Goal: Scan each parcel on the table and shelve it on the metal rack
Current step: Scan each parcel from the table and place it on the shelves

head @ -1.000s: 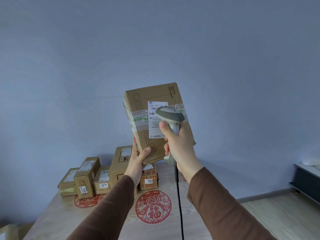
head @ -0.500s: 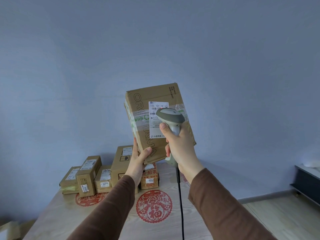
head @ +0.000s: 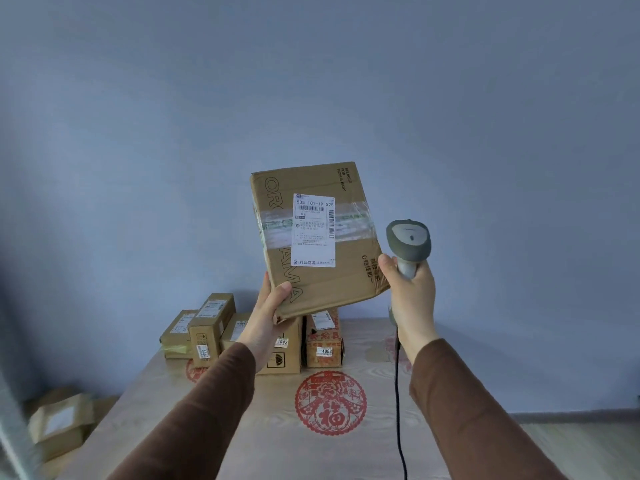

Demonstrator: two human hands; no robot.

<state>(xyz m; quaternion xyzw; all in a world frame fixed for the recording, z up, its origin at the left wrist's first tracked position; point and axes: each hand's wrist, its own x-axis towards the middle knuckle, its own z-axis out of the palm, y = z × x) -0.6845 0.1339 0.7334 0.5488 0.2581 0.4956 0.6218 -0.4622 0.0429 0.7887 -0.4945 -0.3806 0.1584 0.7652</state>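
One raised parcel (head: 318, 237), five tabled (one scanner (head: 410, 242))

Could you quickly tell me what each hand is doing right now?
Left hand: grips the brown cardboard parcel at its lower corner.
Right hand: grips the grey corded barcode scanner.

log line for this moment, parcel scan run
phase: scan | left hand: holds parcel raised, label facing camera | right hand: grips scanner beside parcel | table: parcels remain at back
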